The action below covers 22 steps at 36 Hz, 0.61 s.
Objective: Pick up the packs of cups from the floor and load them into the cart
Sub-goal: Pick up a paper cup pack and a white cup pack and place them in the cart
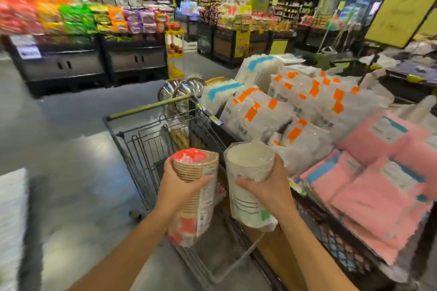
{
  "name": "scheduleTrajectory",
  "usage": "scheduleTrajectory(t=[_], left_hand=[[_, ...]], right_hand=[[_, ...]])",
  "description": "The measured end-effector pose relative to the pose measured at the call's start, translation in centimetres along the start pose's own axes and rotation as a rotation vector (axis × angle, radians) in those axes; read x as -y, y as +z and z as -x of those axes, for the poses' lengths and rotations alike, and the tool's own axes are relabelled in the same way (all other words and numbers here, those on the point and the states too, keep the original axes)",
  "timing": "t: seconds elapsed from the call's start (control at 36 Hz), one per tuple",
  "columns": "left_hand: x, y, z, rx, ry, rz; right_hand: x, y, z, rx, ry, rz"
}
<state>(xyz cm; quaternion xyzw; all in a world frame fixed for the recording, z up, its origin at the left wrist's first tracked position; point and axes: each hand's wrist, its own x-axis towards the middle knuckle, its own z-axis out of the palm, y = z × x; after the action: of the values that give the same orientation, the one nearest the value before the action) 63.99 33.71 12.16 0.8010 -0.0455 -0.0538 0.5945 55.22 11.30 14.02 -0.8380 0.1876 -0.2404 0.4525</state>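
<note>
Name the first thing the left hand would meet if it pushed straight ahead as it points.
Probably the cart, its wire rear panel just beyond the left hand and its brown cup pack; depth is unclear.

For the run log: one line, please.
left hand grips red-topped brown cup pack; right hand grips white cup pack; neither in grey wire cart

No text is sharp enough to read. The print on the labels of the brown cup pack (203,208) and the white cup pack (246,208) is blurred, as are the yellow signs (399,7) and the white stand tags (28,52).
</note>
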Motion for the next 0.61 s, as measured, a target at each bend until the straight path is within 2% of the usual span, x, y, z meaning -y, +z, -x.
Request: scheduleTrajectory(t=[0.19,0.36,0.5,0.61], left_hand=[[0.6,1.8,-4.8,-0.195,-0.151,0.018],[3.7,1.6,-9.4,-0.297,-0.298,0.102],[9.5,1.5,-15.2,-0.367,-0.471,0.206],[10.2,2.0,-19.2,-0.414,-0.595,0.284]], right_hand=[[-2.5,2.8,-8.1,0.174,0.039,0.006],[-3.4,6.8,-12.7,0.31,0.055,0.086],[-3.8,11.7,-16.1,0.41,0.123,0.19],[-4.6,17.2,-19.2,0.479,0.189,0.314]])
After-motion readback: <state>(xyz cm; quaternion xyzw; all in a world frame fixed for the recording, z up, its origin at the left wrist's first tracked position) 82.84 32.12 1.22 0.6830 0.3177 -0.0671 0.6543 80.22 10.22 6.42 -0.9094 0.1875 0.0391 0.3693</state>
